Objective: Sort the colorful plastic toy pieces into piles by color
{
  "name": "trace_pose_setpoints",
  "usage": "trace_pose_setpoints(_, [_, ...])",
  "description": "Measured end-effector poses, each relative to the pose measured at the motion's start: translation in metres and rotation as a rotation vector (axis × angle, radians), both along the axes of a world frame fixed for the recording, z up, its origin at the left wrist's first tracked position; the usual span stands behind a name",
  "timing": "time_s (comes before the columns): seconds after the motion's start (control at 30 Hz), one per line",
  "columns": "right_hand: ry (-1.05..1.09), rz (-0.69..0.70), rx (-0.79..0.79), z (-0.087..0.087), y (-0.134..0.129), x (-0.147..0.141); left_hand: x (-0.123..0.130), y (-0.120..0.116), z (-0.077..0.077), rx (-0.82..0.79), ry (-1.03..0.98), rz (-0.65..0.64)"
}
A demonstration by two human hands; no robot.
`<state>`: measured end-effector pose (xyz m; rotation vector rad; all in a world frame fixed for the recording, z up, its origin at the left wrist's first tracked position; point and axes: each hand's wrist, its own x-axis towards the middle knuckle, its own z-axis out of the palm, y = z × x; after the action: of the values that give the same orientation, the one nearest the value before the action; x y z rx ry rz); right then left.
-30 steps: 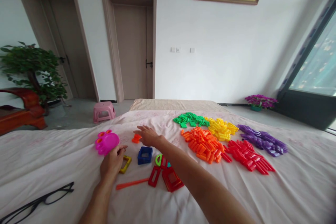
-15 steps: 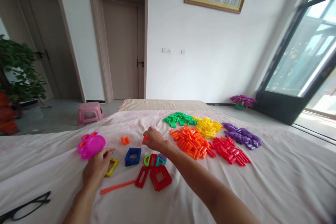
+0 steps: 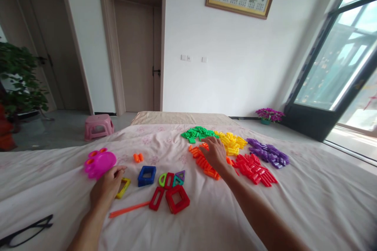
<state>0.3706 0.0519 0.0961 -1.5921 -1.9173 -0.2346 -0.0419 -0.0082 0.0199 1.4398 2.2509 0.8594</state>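
My right hand (image 3: 216, 151) is over the orange pile (image 3: 203, 160), its fingers apart and nothing visible in them. Behind and beside that pile lie green pieces (image 3: 197, 133), yellow pieces (image 3: 232, 143), red pieces (image 3: 256, 169) and purple pieces (image 3: 268, 152). My left hand (image 3: 107, 184) rests between the pink paw-shaped tray (image 3: 103, 163) and a yellow frame (image 3: 125, 188), fingers curled together; whether they hold anything is hidden. A few orange pieces (image 3: 138, 158) lie apart, behind the blue square frames (image 3: 146, 175).
Red square frames (image 3: 178, 199), a red rectangle (image 3: 156, 198), a green half-round piece (image 3: 162, 179) and orange sticks (image 3: 129, 209) lie on the cloth-covered surface (image 3: 153, 235). Black glasses (image 3: 28, 232) are at the front left. A pink stool (image 3: 99, 126) stands beyond.
My right hand has moved right, from beside the small loose orange group to the orange pile. The orange it held is no longer visible in its fingers. My left hand has hardly moved.
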Motion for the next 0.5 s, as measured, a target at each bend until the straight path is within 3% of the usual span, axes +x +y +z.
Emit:
trace_pose_setpoints(0.1, [0.083, 0.276, -0.089, -0.011, 0.007, -0.041, 0.000, -0.001, -0.001, 0.015, -0.007, -0.003])
trace_pose_setpoints(0.23, [0.080, 0.597, -0.267, -0.024, 0.024, -0.120, 0.001, -0.001, -0.001, 0.007, -0.009, 0.005])
trace_pose_setpoints(0.4, [-0.150, 0.807, -0.328, -0.040, 0.053, -0.218, 0.000, 0.000, 0.000, -0.031, -0.023, 0.007])
trace_pose_setpoints(0.5, [-0.290, 0.841, -0.405, -0.046, 0.066, -0.248, -0.001, 0.001, 0.001, -0.041, -0.019, -0.008])
